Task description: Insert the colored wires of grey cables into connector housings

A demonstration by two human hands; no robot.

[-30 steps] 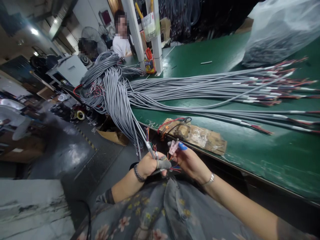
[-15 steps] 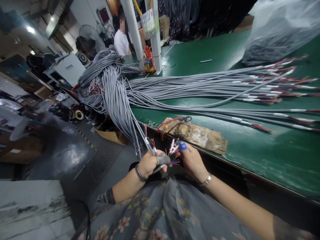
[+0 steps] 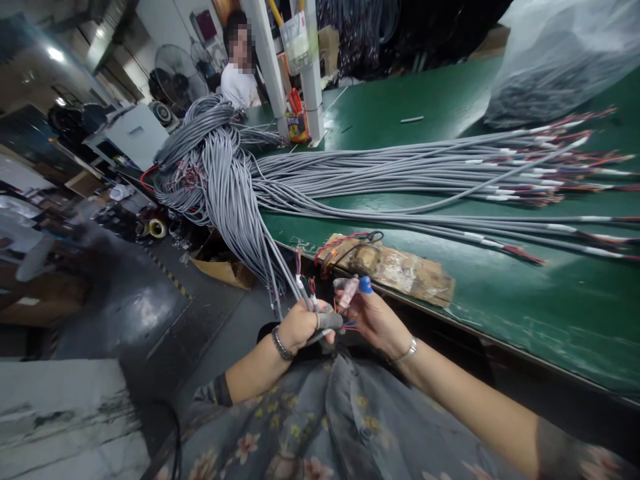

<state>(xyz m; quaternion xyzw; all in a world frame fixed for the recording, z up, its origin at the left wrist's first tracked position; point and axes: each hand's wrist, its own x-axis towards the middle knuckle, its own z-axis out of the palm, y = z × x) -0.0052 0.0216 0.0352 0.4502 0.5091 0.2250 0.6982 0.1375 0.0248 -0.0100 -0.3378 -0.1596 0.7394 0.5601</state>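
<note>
My left hand (image 3: 300, 327) is closed round the end of a grey cable (image 3: 290, 277), its thumb covered by a grey finger sleeve. Thin coloured wires (image 3: 351, 325), red and blue among them, fan out from its fingertips. More stripped cable ends (image 3: 313, 287) stick up just behind it. Close by on the right is my right hand (image 3: 383, 323), blue tape on the thumb and a pinkish wrap on a finger. That thumb stands apart from the wrapped finger, which points at the wires; the other fingertips are partly hidden.
Many grey cables (image 3: 310, 173) lie across the green table (image 3: 400, 150), heaped at its left end. A worn wooden board (image 3: 400, 270) with red and black leads sits at the near edge. A clear plastic bag (image 3: 555, 73) stands back right. Another person (image 3: 240, 83) is beyond the post.
The fingers of my right hand have shifted, the wrapped finger now lying straighter beside the blue-taped thumb. My left hand keeps its grip on the cable, almost in place.
</note>
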